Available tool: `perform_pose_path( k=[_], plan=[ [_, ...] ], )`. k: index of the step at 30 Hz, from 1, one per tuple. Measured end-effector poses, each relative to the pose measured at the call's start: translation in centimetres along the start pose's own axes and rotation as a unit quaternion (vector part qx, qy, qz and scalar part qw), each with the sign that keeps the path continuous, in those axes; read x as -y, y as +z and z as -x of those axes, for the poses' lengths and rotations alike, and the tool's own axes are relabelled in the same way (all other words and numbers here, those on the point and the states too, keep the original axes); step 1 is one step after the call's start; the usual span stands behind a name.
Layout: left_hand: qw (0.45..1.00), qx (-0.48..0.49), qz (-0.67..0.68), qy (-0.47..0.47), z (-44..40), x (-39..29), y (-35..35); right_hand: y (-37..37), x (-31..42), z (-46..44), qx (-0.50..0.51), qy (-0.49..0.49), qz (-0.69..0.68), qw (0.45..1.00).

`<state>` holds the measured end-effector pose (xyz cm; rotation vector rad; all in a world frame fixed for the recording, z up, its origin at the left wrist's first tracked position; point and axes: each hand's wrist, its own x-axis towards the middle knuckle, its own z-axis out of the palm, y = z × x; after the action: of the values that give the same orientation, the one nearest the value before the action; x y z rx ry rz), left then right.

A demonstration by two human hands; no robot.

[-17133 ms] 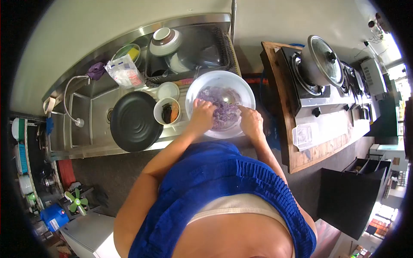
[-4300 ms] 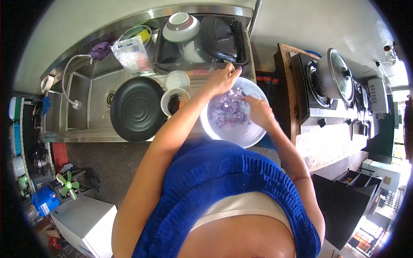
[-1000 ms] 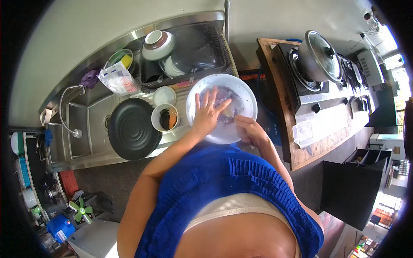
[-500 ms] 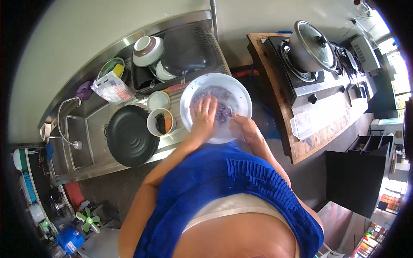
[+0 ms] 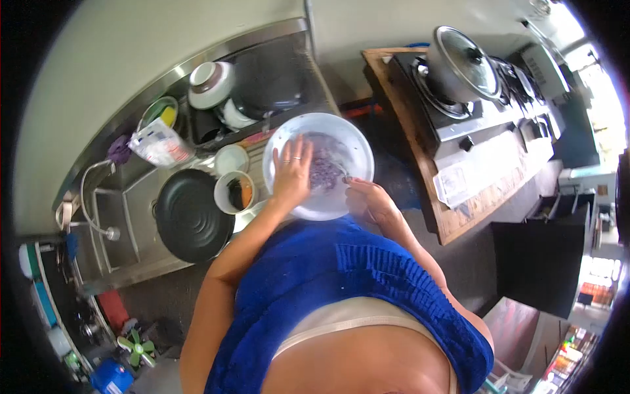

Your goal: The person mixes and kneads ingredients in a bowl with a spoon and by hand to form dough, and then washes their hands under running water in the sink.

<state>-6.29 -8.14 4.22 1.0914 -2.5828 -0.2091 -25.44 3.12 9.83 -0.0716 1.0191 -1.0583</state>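
A white basin point(image 5: 359, 141) is in front of me, with a wet purple mixture point(image 5: 325, 167) in its bottom. My left hand point(image 5: 291, 176) lies with fingers outstretched over the left inner side of the basin, a ring on one finger. My right hand point(image 5: 371, 197) is closed at the basin's right rim, around a thin metal utensil point(image 5: 346, 175) that points into the mixture. The utensil's head is too blurred to tell its kind. Just left of the basin stands a white tub point(image 5: 226, 197) with dark and orange things inside.
A black pan point(image 5: 190, 217) rests across the steel sink edge. Behind it are a plastic bag point(image 5: 157, 144), a round white lid point(image 5: 231, 159) and a dish rack with bowls point(image 5: 210, 85). To the right, a lidded pot point(image 5: 459, 65) stands on a gas stove on a wooden table point(image 5: 453, 226).
My left hand has shifted left toward the basin's side, its fingers more upright. My right hand stays near the right rim with the utensil. The whole view has shifted slightly.
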Motion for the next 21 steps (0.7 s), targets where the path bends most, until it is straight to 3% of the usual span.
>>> perform_pose_path(
  k=[2,3,4,5,6,9,12,14,16,19,21],
  plan=[
    [0.996,0.036,0.080,-0.020,-0.5,0.7,0.7,-0.6,0.7,2.1,0.025,-0.050,0.022,0.998],
    [0.994,0.037,0.095,-0.028,-0.8,0.8,0.6,-1.8,1.0,2.4,0.001,-0.096,0.061,0.993],
    [0.993,0.039,0.109,-0.036,-0.8,0.9,0.4,-2.9,1.6,2.6,-0.088,-0.178,0.191,0.961],
    [0.993,0.001,0.115,-0.035,-0.7,1.2,1.2,-4.2,2.8,3.6,-0.191,-0.220,0.288,0.912],
    [0.994,0.029,0.092,-0.053,-0.6,1.5,1.4,-5.1,4.4,5.0,-0.287,-0.252,0.379,0.843],
    [0.995,0.015,0.088,-0.054,-0.6,1.5,0.5,-13.6,6.3,5.4,-0.473,-0.398,0.502,0.605],
    [0.978,0.098,0.168,-0.081,-0.9,1.9,-0.1,-27.9,6.7,3.3,-0.572,-0.362,0.552,0.486],
    [0.987,0.047,0.153,-0.028,-0.6,2.4,0.7,-34.9,6.6,1.4,-0.578,-0.301,0.589,0.478],
    [0.993,0.009,0.117,-0.002,-0.5,2.5,1.0,-32.7,8.2,2.9,-0.548,-0.141,0.645,0.514],
    [0.996,0.080,0.023,-0.042,-0.3,2.2,1.9,-34.9,8.4,1.9,-0.539,-0.085,0.656,0.522],
    [0.994,0.091,0.010,-0.059,-0.6,2.1,2.7,-33.7,8.0,1.8,-0.535,-0.103,0.653,0.526]
  ],
)
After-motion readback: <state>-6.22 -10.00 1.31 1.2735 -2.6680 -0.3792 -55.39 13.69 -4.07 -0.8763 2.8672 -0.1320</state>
